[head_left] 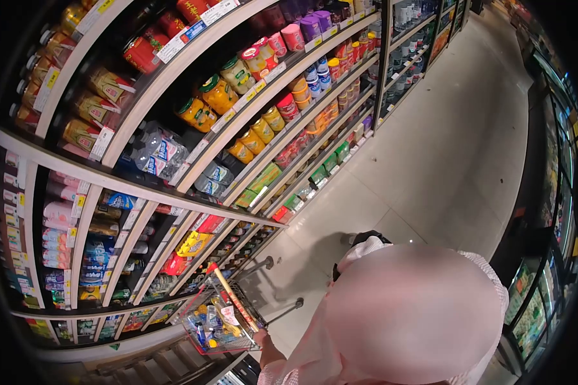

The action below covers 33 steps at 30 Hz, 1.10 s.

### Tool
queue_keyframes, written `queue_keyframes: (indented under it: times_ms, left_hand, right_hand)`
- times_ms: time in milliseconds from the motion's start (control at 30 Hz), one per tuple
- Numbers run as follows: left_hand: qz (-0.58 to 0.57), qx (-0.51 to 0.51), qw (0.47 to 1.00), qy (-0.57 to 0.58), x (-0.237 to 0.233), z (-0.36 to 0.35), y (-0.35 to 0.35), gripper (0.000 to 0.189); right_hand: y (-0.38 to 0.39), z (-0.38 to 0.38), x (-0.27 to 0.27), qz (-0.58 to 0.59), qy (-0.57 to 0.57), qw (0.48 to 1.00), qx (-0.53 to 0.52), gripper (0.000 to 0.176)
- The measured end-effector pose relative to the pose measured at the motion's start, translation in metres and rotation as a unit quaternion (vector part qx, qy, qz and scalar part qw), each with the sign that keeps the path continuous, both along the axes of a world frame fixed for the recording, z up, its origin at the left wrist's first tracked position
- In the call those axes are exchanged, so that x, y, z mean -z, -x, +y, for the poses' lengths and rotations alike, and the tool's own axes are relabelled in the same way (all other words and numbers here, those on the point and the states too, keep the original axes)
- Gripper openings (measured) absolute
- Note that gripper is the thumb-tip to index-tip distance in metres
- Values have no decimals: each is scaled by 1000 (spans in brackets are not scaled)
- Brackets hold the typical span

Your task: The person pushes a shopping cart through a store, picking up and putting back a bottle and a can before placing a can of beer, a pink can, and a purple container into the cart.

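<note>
My left hand [261,338] is closed around the near end of the orange-and-red handle [234,297] of a shopping cart. The wire basket [202,350] sits to my left beside the shelves. Inside it lie clear bottles [213,316], some with blue labels and one with a yellow cap, and a white tag with red print [229,314]. A pink-and-white shirt [315,346] fills the lower middle, and a large blurred patch covers most of it. My right hand does not show.
Tall store shelves [199,208] line the left, holding jars, cans, bottles and packets. A pale tiled floor aisle [430,147] runs away to the upper right. Dark glass-fronted cases [533,295] border the right side. Cart wheels [298,302] rest on the floor.
</note>
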<state>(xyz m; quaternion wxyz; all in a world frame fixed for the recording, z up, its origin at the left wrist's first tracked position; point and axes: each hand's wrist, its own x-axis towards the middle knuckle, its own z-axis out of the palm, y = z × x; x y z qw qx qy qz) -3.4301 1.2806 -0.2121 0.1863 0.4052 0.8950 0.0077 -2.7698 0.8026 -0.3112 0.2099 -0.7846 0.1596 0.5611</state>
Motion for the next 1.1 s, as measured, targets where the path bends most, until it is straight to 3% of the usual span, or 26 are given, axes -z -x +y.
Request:
queue_keyframes:
  times_ms: [133, 233, 267, 300, 333, 367, 433, 533, 733, 833, 933, 967, 1033, 1100]
  left_hand:
    - [21, 49, 998, 12, 6, -4, -36, 49]
    - [18, 29, 999, 28, 9, -1, -65, 54]
    - [50, 17, 996, 67, 22, 4, -66, 56]
    - [35, 15, 999, 39, 10, -2, -84, 57]
    - [19, 13, 1000, 11, 1, -8, -99, 59]
    - [15, 13, 1000, 7, -7, -7, -114, 59]
    - [9, 15, 1000, 12, -15, -9, -137, 59]
    - [7, 24, 999, 19, -19, -12, -158, 60]
    - [0, 17, 1000, 25, -20, -19, -192, 62]
    - [-5, 12, 1000, 25, -19, -20, -205, 63]
    - [-14, 6, 1000, 27, -22, -22, -217, 64]
    - [-17, 3, 999, 27, -24, -23, -222, 64]
    - [-24, -2, 999, 26, -24, -20, -227, 65]
    - [-23, 1, 999, 24, -8, -16, -216, 67]
  right_hand:
    - [10, -49, 19, -16, -121, 945, 305, 35]
    - [-15, -49, 87, 8, -303, 869, 391, 33]
    - [-47, -20, 74, 84, -335, 852, 395, 30]
    - [-71, 20, 37, 75, -297, 860, 409, 29]
    - [-99, 54, 28, 65, -348, 853, 382, 31]
    - [-124, 100, -24, 58, -362, 856, 363, 33]
    - [-188, 163, -33, 70, -460, 821, 331, 33]
    - [-247, 269, -158, 73, -529, 774, 340, 37]
    - [-299, 372, -392, 152, -782, 565, 214, 64]
    - [-308, 386, -423, 66, -819, 558, 122, 70]
    - [-319, 405, -380, 161, -815, 537, 147, 68]
    - [-304, 411, -388, 239, -797, 538, 136, 66]
    - [-277, 422, -376, 274, -712, 638, 106, 56]
    - [-246, 429, -345, 178, -664, 724, 50, 47]
